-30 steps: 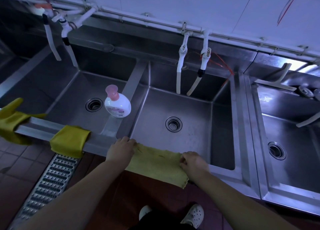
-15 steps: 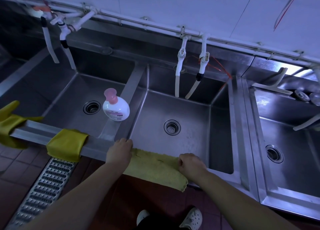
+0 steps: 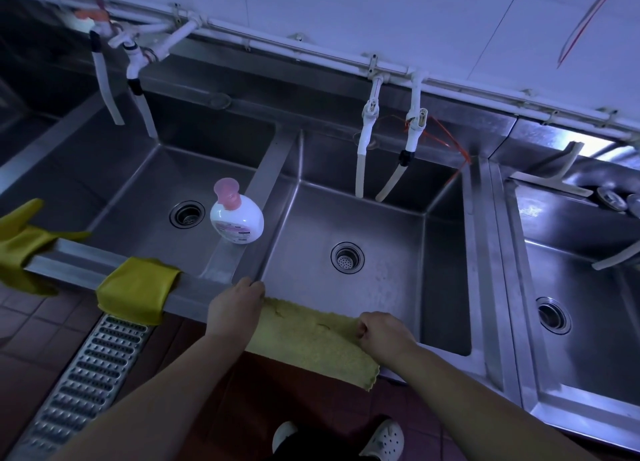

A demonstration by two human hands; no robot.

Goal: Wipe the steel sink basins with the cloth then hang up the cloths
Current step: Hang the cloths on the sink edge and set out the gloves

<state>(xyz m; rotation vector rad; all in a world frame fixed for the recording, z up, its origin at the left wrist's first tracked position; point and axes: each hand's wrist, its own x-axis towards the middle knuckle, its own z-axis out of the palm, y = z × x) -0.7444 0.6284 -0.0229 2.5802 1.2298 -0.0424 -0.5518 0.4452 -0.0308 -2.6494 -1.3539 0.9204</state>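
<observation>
A yellow cloth hangs draped over the front rim of the middle steel basin. My left hand holds the cloth's left end at the rim, fingers curled over it. My right hand grips the cloth's right end with curled fingers. A second yellow cloth is draped over the front rim of the left basin. A third basin lies to the right.
A white soap bottle with a pink pump stands on the divider between the left and middle basins. A yellow rubber glove hangs over the rim at far left. Taps and hoses hang above the basins. A floor drain grate runs below.
Both hands stay on the cloth's ends at the rim, and the cloth hangs in about the same place. The view has shifted slightly.
</observation>
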